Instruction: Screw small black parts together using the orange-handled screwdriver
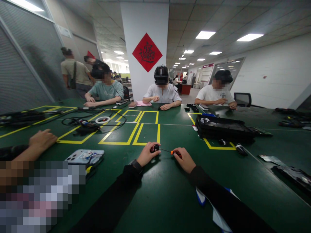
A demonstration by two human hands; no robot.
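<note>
My left hand [146, 154] is closed, pinching a small round black part [156, 147] whose exact kind I cannot make out. In my right hand [186, 161] is a small screwdriver [172, 152] with an orange and black handle. Its thin shaft points left at the black part; whether the tip touches it is too small to tell. Both hands are just above the green table [155, 194]. Under my right forearm lie blue and white pieces [201, 196], partly covered by the sleeve.
Yellow tape rectangles [115, 143] mark the table. A black tray [223, 126] stands at right, cables [84, 124] and a white tape roll [102, 120] at left. A phone [85, 156] lies near another person's arm [41, 142]. Several people sit opposite.
</note>
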